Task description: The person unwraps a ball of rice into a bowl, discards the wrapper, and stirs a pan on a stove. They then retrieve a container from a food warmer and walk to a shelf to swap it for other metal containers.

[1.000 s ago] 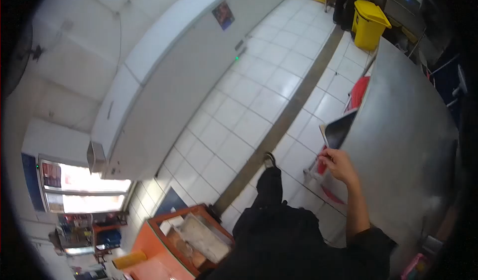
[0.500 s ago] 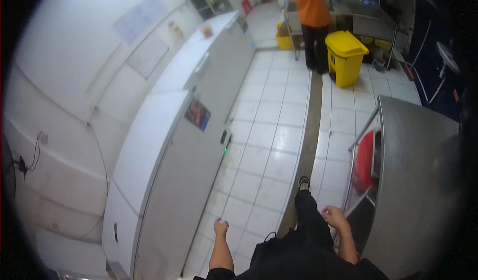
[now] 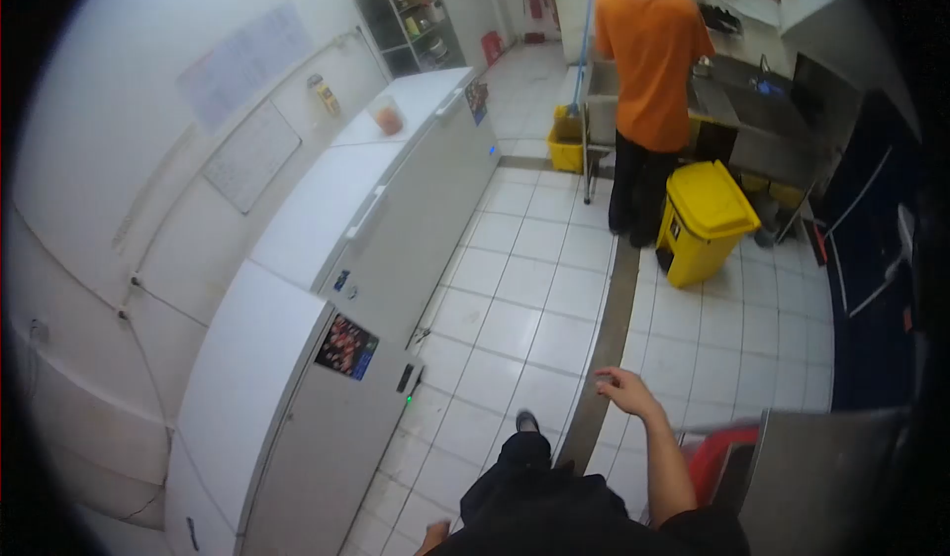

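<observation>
My right hand (image 3: 627, 394) is held out in front of my body over the tiled floor, fingers loosely bent and apart, with nothing visible in it. A steel table (image 3: 821, 477) stands beside my right forearm, with a red rounded object (image 3: 714, 462) at its near side. Low at the bottom edge shows a small part of my left hand (image 3: 435, 533); most of its fingers are hidden. The nearest thing to that hand is the white chest freezer (image 3: 327, 437) on my left.
A second white freezer (image 3: 396, 195) continues along the wall, with a tub (image 3: 388, 119) on top. Ahead, a person in an orange shirt (image 3: 653, 71) faces a sink counter (image 3: 737, 111). Behind them stands a yellow pedal bin (image 3: 708, 220); a yellow mop bucket (image 3: 566, 150) is farther left.
I have moved forward along the floor, so the person, bin and freezers look closer. My right hand has swung forward and up; my left has dropped back towards the bottom edge.
</observation>
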`<act>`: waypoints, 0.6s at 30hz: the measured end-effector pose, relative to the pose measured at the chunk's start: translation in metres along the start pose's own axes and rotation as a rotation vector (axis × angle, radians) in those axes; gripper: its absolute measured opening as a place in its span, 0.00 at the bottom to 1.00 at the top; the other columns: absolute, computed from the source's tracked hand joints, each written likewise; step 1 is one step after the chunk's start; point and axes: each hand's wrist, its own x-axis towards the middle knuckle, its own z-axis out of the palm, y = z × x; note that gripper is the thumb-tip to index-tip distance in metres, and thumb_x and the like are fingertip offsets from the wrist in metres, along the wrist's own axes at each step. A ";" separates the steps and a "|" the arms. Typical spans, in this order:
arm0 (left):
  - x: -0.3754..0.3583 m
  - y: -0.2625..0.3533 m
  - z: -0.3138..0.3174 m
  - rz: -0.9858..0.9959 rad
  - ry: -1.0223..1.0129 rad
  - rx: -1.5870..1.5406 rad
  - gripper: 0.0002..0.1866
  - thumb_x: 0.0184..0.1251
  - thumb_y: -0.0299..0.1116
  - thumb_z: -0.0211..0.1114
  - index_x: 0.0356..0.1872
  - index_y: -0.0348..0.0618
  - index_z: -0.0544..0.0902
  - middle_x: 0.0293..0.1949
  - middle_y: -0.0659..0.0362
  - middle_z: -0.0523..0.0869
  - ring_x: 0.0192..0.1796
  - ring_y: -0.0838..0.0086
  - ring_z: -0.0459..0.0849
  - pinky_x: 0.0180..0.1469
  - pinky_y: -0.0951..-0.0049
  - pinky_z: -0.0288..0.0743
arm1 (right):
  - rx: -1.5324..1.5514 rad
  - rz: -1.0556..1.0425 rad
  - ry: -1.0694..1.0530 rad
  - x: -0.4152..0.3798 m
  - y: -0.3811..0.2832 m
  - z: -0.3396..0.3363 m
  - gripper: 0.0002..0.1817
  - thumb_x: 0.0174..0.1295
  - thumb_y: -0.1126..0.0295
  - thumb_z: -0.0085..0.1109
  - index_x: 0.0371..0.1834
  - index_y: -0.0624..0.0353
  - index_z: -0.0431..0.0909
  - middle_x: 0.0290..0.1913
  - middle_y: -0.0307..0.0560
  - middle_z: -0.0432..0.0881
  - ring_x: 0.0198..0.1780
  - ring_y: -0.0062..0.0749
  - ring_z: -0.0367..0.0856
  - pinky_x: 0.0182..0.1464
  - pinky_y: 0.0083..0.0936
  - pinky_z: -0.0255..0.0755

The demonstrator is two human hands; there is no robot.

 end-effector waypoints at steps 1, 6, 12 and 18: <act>0.007 0.016 -0.006 -0.113 -0.062 -0.054 0.26 0.56 0.46 0.66 0.54 0.42 0.79 0.50 0.43 0.82 0.54 0.49 0.81 0.54 0.55 0.74 | 0.122 0.039 -0.020 0.031 0.011 -0.007 0.17 0.64 0.63 0.59 0.52 0.62 0.78 0.33 0.48 0.85 0.34 0.29 0.84 0.36 0.26 0.77; 0.093 0.075 -0.125 -0.237 -0.092 -0.062 0.21 0.61 0.47 0.62 0.49 0.44 0.82 0.48 0.45 0.84 0.52 0.52 0.83 0.51 0.55 0.75 | 0.414 0.573 0.362 0.146 0.160 -0.016 0.16 0.66 0.64 0.56 0.51 0.64 0.78 0.29 0.45 0.81 0.23 0.31 0.82 0.24 0.26 0.76; 0.349 0.107 -0.314 -0.218 0.126 -0.043 0.16 0.61 0.41 0.59 0.43 0.44 0.85 0.43 0.49 0.86 0.48 0.56 0.85 0.46 0.57 0.77 | 0.335 1.018 0.159 0.142 0.283 -0.010 0.15 0.61 0.69 0.57 0.51 0.58 0.79 0.39 0.44 0.82 0.40 0.40 0.85 0.37 0.48 0.77; 0.560 0.349 -0.716 -0.021 0.514 -0.537 0.41 0.49 0.33 0.67 0.68 0.38 0.65 0.51 0.42 0.83 0.56 0.53 0.81 0.60 0.64 0.73 | 0.623 1.157 0.632 0.252 0.231 -0.054 0.29 0.59 0.72 0.58 0.67 0.51 0.68 0.45 0.47 0.82 0.48 0.41 0.82 0.43 0.49 0.75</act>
